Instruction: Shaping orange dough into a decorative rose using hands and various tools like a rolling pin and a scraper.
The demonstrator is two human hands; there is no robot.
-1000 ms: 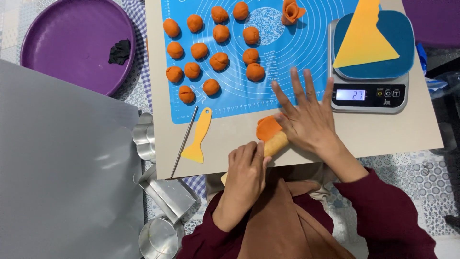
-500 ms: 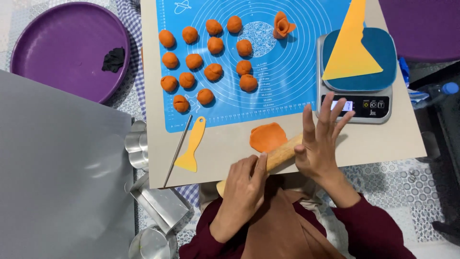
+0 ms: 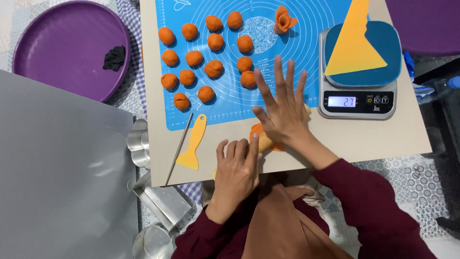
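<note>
Both hands press flat, palms down, on a pale wooden rolling pin (image 3: 265, 142) that lies across the near edge of the beige desk (image 3: 364, 139). The right hand (image 3: 282, 112) has its fingers spread wide and straight, covering the pin's far end; the left hand (image 3: 237, 168) lies with fingers together on the near end. Neither hand is closed around anything. Under the pin sits a flattened orange dough disc (image 3: 258, 130), mostly hidden by the right hand.

At 12 o'clock from the hands lies a blue silicone baking mat (image 3: 230, 103) carrying round orange dough balls (image 3: 213, 68) and one orange dough flower (image 3: 283, 20). At 2 o'clock stands a digital kitchen scale (image 3: 357, 100) with a yellow plastic scraper (image 3: 353, 43) on it. At 9 o'clock lie a small yellow plastic spatula (image 3: 192, 144) and a thin metal rod (image 3: 179, 148).
</note>
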